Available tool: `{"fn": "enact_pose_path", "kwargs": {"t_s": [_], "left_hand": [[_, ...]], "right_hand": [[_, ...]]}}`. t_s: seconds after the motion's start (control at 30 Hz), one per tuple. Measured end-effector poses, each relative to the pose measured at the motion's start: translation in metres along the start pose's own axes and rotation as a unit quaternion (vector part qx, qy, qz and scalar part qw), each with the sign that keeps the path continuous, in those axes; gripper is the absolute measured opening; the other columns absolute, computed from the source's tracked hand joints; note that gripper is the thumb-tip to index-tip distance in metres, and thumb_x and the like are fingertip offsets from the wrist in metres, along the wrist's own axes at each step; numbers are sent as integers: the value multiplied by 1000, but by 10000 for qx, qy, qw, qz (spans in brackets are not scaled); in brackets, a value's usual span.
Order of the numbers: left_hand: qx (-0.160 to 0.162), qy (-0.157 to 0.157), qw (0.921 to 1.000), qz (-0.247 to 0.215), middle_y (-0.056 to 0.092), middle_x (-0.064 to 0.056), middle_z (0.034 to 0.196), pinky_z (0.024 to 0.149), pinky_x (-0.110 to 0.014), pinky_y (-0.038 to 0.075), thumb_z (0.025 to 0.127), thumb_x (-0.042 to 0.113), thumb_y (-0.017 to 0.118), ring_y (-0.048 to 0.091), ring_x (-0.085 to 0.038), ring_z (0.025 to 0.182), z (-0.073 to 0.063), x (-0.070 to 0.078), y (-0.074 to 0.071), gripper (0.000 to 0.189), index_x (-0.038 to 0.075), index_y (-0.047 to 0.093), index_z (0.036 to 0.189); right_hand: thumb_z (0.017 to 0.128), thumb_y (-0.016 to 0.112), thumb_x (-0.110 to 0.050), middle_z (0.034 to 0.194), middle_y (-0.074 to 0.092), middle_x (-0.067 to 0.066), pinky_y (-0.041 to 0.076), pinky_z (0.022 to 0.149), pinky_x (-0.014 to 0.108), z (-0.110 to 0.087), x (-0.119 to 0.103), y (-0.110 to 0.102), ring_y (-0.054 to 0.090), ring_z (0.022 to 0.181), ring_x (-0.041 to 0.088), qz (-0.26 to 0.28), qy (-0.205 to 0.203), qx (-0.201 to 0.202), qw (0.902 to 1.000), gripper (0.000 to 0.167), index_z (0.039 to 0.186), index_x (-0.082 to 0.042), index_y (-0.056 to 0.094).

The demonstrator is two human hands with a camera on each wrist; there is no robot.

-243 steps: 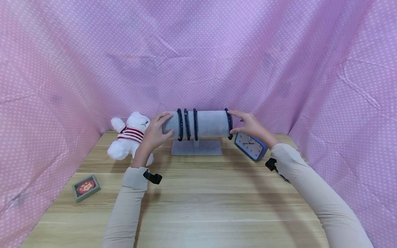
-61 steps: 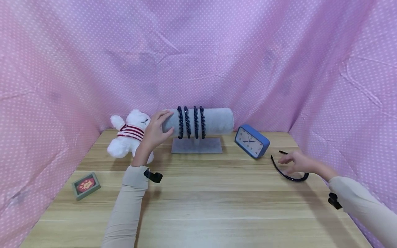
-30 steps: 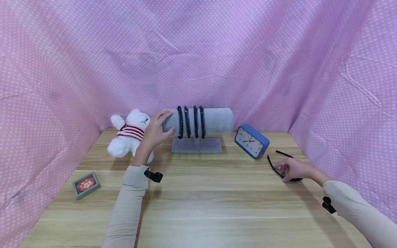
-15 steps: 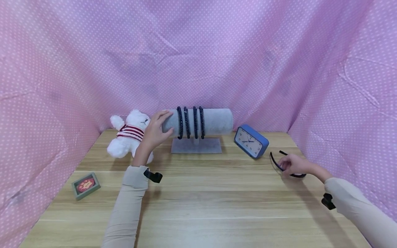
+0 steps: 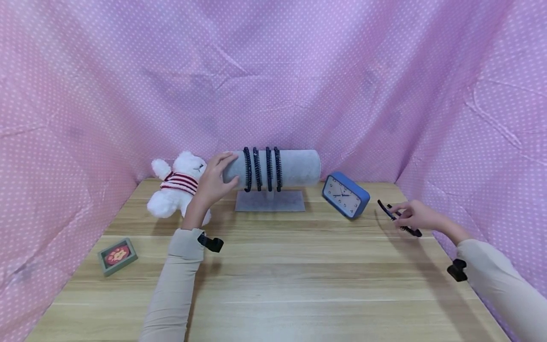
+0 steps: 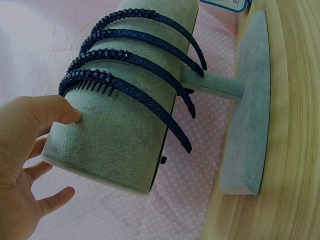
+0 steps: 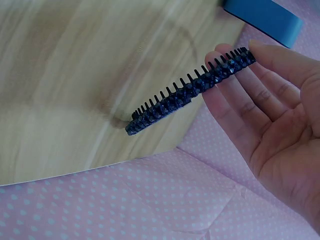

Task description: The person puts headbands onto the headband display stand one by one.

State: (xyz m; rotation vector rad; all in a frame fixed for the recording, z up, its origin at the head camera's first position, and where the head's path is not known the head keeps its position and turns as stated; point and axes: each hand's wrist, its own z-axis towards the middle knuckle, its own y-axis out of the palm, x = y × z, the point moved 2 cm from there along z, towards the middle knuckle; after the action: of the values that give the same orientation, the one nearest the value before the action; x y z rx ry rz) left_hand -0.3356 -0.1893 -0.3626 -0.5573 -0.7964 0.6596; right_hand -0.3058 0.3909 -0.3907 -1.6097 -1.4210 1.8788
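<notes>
A grey padded headband stand (image 5: 301, 167) with a horizontal roll stands at the back of the table. Several dark beaded headbands (image 6: 145, 60) with comb teeth ring the left half of its roll. My left hand (image 5: 213, 179) holds the roll's left end; in the left wrist view its thumb presses the cloth, while some fingers are partly hidden behind. At the table's right side my right hand (image 5: 420, 216) pinches another toothed, beaded headband (image 7: 185, 92) between thumb and fingers, lifted above the wood. That headband's shadow lies on the table below it.
A blue alarm clock (image 5: 346, 194) stands between the stand and my right hand. To the left sits a white plush toy (image 5: 179, 185) in a striped top, behind my left wrist. A small framed picture (image 5: 117, 257) lies at the front left. Pink dotted cloth (image 5: 273, 71) surrounds the table.
Over the last second my right hand has gripped the headband lying on the right, raised it and turned it. Earlier it placed the rightmost headband on the roll. My left hand stays put.
</notes>
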Motion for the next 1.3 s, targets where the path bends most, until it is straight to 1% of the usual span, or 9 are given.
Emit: {"fn": "enact_pose_path", "kwargs": {"t_s": [0.17, 0.23, 0.3, 0.57, 0.77, 1.0, 1.17, 1.23, 1.3], "left_hand": [[-8, -13, 10000, -25, 48, -17, 150, 117, -53, 37, 89, 14, 74, 41, -37, 142, 0, 1, 0, 59, 7, 56, 145], [-21, -34, 10000, -33, 48, -17, 151, 117, -53, 38, 89, 14, 74, 41, -37, 143, 0, 1, -1, 60, 8, 55, 146], [-39, -52, 10000, -31, 48, -16, 151, 117, -53, 38, 90, 14, 74, 41, -37, 143, 0, 1, 0, 60, 8, 55, 146], [-44, -45, 10000, -23, 47, -16, 152, 116, -52, 39, 90, 15, 74, 41, -36, 143, 1, -1, 1, 60, 9, 55, 146], [-37, -42, 10000, 1, 47, -15, 152, 117, -52, 38, 90, 15, 74, 40, -35, 144, 1, -2, 2, 60, 10, 55, 147], [-82, -101, 9999, 7, 46, -13, 154, 117, -52, 38, 90, 16, 73, 39, -34, 145, 0, -3, 2, 61, 11, 54, 148], [-96, -91, 9999, -29, 46, -14, 154, 117, -53, 38, 91, 16, 73, 39, -35, 145, 0, -2, 2, 60, 11, 54, 148], [-103, -88, 9999, -35, 46, -15, 154, 117, -53, 38, 91, 16, 73, 38, -35, 145, 0, -2, 2, 60, 10, 54, 148], [-109, -87, 9999, -30, 45, -15, 154, 116, -53, 39, 91, 15, 73, 38, -35, 145, 0, -2, 2, 60, 10, 54, 148]], "right_hand": [[95, 67, -5, 85, 77, 15, 59, 57, 31, -1, -1, -12, 66, 67, 4, -168, 308, 270, 9990, 37, 123, 17, 59], [95, 67, -5, 85, 77, 15, 61, 60, 33, -1, -2, -17, 68, 71, 6, -191, 341, 383, 9985, 36, 123, 18, 58], [96, 65, -4, 86, 76, 16, 62, 61, 34, -1, -3, -21, 68, 72, 7, -158, 366, 491, 9980, 36, 123, 19, 57], [98, 62, -4, 91, 75, 20, 62, 63, 31, -3, -6, -37, 65, 74, 0, -188, 573, 795, 9950, 36, 124, 20, 58], [97, 64, -4, 86, 76, 14, 61, 63, 29, -3, -11, -47, 66, 72, -1, -157, 571, 987, 9934, 32, 118, 20, 62], [96, 65, -3, 88, 76, 18, 61, 62, 27, -5, -23, -57, 65, 70, -1, -138, 496, 1211, 9913, 32, 117, 20, 63], [96, 66, -5, 90, 76, 20, 60, 62, 25, -5, -38, -65, 64, 70, -3, -319, 473, 1440, 9879, 32, 118, 18, 65], [96, 67, -6, 89, 76, 18, 59, 62, 25, -5, -45, -69, 64, 70, -4, -367, 443, 1545, 9863, 32, 118, 17, 65], [95, 68, -7, 86, 77, 12, 59, 61, 25, -5, -52, -73, 63, 70, -4, -362, 371, 1676, 9845, 31, 117, 16, 66]]}}
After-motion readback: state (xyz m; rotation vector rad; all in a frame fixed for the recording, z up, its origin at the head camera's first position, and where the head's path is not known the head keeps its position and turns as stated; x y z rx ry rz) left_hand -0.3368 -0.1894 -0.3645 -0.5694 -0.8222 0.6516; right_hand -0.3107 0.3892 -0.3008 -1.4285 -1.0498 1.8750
